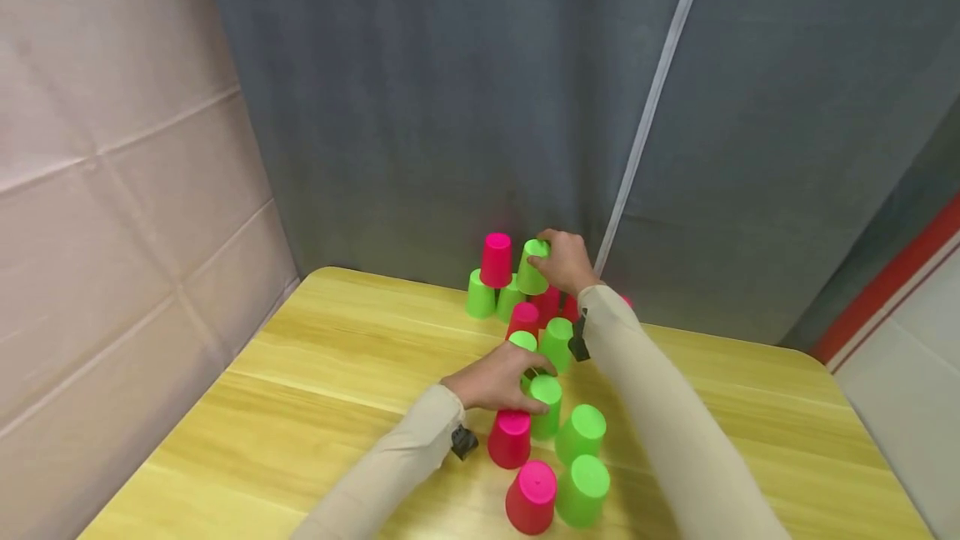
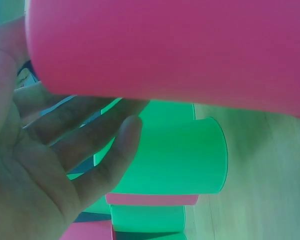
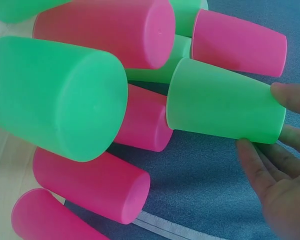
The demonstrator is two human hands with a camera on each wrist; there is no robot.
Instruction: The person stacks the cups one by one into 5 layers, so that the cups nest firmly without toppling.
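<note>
Looking down from the head, a yellow wood table (image 1: pixel 337 357) meets a grey curtain (image 1: pixel 450 107). Right hand (image 1: pixel 566 261) grasps a green cup (image 1: pixel 532 267) atop the stack by the curtain; left hand (image 1: pixel 498 377) grasps another green cup (image 1: pixel 546 407) nearer.

Left wrist: fingers (image 2: pixel 105 165) curl on that cup (image 2: pixel 175 160).

Right wrist: fingertips (image 3: pixel 260 165) hold the cup (image 3: pixel 222 102).

Head view: bright, even, diffuse light, sharp overall. Soft glare on my table (image 1: pixel 337 357), only faint shadows under cups. Slight wide-angle bending at frame edges. Left wrist view: washed out with greenish tint, pink cup (image 2: pixel 165 50) too close, soft-focused, fills top; my left hand (image 2: pixel 45 170) slightly blurred. Right wrist view: well lit, saturated, near green cup (image 3: pixel 55 95) slightly soft, mild sheen on plastic.
</note>
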